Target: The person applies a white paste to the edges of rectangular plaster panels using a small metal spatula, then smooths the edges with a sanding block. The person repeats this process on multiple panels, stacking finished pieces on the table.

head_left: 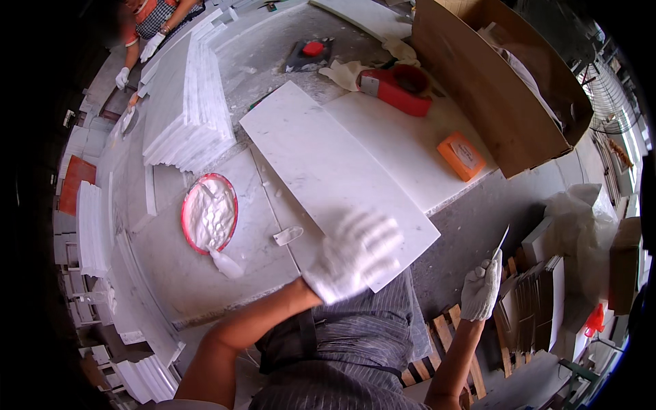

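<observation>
Holding white paste (209,213), a red-rimmed bowl (183,217) sits near the slab (331,160).

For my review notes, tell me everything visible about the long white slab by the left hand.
The slab is a long, flat rectangle with straight edges, white with faint grey marks, apparently stone. It lies slantwise across the pale worktop, its near end jutting past the edge. The gloved left hand, blurred, covers part of that end; whether they touch is unclear.
</observation>
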### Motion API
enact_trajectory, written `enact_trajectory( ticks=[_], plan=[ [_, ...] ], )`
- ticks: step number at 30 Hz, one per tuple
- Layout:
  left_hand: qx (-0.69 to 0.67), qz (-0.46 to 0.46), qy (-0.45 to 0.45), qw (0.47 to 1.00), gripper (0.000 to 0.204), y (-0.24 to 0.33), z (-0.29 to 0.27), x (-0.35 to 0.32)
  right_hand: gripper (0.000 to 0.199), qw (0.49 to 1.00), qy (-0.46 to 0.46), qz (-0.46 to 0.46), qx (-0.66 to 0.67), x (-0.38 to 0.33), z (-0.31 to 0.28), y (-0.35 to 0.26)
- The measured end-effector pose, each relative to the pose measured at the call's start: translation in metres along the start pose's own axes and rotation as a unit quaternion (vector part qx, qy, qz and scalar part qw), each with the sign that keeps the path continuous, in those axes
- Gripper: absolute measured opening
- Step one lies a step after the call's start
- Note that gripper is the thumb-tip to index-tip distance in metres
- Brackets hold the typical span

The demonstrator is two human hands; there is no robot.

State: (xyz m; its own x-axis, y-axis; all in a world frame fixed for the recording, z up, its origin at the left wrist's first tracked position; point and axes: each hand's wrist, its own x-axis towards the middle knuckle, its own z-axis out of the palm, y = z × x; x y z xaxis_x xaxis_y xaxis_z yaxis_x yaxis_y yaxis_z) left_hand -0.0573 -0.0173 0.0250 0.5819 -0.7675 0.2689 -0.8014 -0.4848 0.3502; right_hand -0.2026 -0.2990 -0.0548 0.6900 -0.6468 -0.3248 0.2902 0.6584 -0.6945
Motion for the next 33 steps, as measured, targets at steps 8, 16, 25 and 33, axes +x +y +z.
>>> enact_trajectory(
  ticks=[8, 16, 25, 33],
  plan=[
    [0.161, -0.139, -0.026, 0.977, 0.068, -0.059, 0.006, 0.033, 0.047, 0.999, -0.004, -0.002, -0.039, 0.007, 0.015, 0.008],
    [0.142, -0.125, -0.013, 0.982, 0.067, -0.052, 0.013, 0.056, 0.051, 0.994, 0.052, -0.015, -0.093, 0.002, 0.027, 0.016],
    [0.137, -0.115, 0.004, 0.984, 0.06, -0.053, 0.006, 0.068, 0.046, 0.994, 0.029, 0.015, -0.108, 0.004, 0.015, 0.02],
    [0.127, -0.102, -0.015, 0.987, 0.062, -0.043, 0.004, 0.069, 0.047, 0.993, 0.029, 0.033, -0.111, -0.001, 0.028, 0.025]
  ],
)
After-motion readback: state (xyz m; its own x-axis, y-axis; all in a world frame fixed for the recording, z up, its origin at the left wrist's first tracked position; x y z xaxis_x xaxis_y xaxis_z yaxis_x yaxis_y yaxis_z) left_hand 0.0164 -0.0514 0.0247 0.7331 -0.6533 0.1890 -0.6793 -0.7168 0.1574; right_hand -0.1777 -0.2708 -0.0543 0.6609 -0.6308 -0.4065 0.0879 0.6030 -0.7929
